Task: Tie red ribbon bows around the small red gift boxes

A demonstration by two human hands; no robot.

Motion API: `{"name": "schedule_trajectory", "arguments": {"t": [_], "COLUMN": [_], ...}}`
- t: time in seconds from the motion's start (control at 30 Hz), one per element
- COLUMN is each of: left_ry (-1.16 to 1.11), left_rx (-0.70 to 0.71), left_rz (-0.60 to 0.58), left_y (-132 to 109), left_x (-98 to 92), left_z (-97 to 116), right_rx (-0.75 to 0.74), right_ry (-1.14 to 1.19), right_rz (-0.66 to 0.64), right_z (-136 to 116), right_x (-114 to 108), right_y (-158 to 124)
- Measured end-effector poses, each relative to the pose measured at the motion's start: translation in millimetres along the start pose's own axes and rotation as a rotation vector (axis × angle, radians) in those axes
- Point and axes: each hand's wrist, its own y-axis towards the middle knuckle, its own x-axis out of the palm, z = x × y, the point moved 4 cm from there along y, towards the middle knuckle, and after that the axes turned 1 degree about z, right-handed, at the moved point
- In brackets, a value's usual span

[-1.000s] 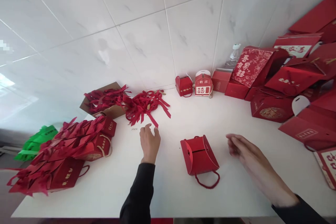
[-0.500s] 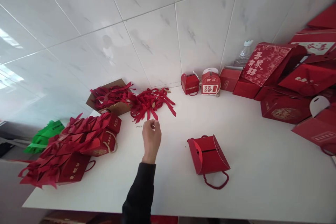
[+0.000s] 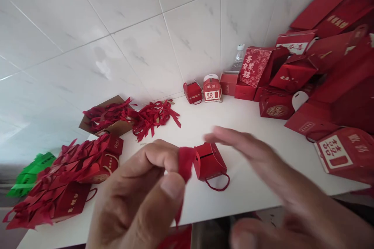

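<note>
Close to the camera, my left hand (image 3: 146, 190) pinches a red ribbon (image 3: 186, 163) between thumb and forefinger; the ribbon's tail hangs below the thumb. My right hand (image 3: 271, 179) is raised to the right of it, smeared by motion, with its fingers stretched out and thumb apart, holding nothing. Between and beyond the hands, a red gift box (image 3: 209, 161) with a red cord handle lies on the white table (image 3: 233, 198). My right fingertips overlap its top edge in the picture, but I cannot see any contact.
A pile of red ribbons (image 3: 154, 118) lies beside a cardboard box (image 3: 118, 127) of ribbons. Red boxes with bows (image 3: 71, 198) stand in rows at left, near a green bag (image 3: 32, 173). Several red boxes (image 3: 255, 66) and a clear bottle (image 3: 239, 56) line the tiled wall and right side.
A hand at the ribbon pile has drawn back toward the camera, now with a ribbon held. My right hand has come into view. The view has shifted to the right.
</note>
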Motion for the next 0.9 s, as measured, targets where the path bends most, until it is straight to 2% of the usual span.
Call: {"name": "schedule_trajectory", "arguments": {"t": [0.1, 0.2, 0.27, 0.33, 0.43, 0.53, 0.6, 0.7, 0.73, 0.77, 0.83, 0.87, 0.9], "left_ry": [-0.070, -0.217, -0.303, -0.361, -0.402, -0.365, -0.255, -0.018, 0.040, 0.070, 0.082, 0.083, 0.089], "left_rx": [-0.005, -0.021, -0.079, -0.173, -0.265, -0.294, -0.271, -0.209, -0.223, -0.237, -0.220, -0.196, -0.164], "left_rz": [0.059, 0.208, 0.273, 0.325, 0.431, 0.480, 0.387, 0.027, -0.121, -0.196, -0.272, -0.284, -0.294], "left_y": [-0.9, 5.2, 9.3, 13.6, 19.8, 20.8, 15.4, -1.9, -9.2, -15.4, -21.5, -21.5, -20.0], "left_x": [-1.8, -13.9, -20.8, -27.4, -40.8, -49.5, -41.7, -1.8, 15.8, 30.2, 50.7, 56.1, 58.7], "left_z": [-3.5, -16.7, -29.9, -45.8, -69.9, -88.7, -92.3, -80.6, -75.0, -68.7, -56.0, -51.7, -50.0], "right_rx": [0.062, 0.178, 0.212, 0.212, 0.266, 0.298, 0.246, -0.013, -0.079, -0.099, -0.103, -0.063, -0.035], "right_ry": [0.248, 0.447, 0.373, 0.203, -0.027, -0.248, -0.422, -0.553, -0.510, -0.428, -0.202, -0.076, 0.015], "right_rz": [-0.260, -0.431, -0.433, -0.393, -0.284, -0.195, -0.043, 0.210, 0.186, 0.103, -0.154, -0.234, -0.261], "right_z": [-29.4, -25.7, -7.0, 18.0, 59.0, 87.5, 88.9, 56.3, 41.9, 28.6, 5.7, -1.3, -5.2], "right_x": [23.5, 22.5, 4.7, -20.8, -61.7, -89.6, -96.7, -80.0, -66.3, -50.6, -19.7, -9.8, -4.5], "right_y": [32.2, 43.6, 43.2, 41.8, 42.1, 43.8, 45.1, 43.5, 42.7, 42.3, 41.9, 42.3, 43.6]}}
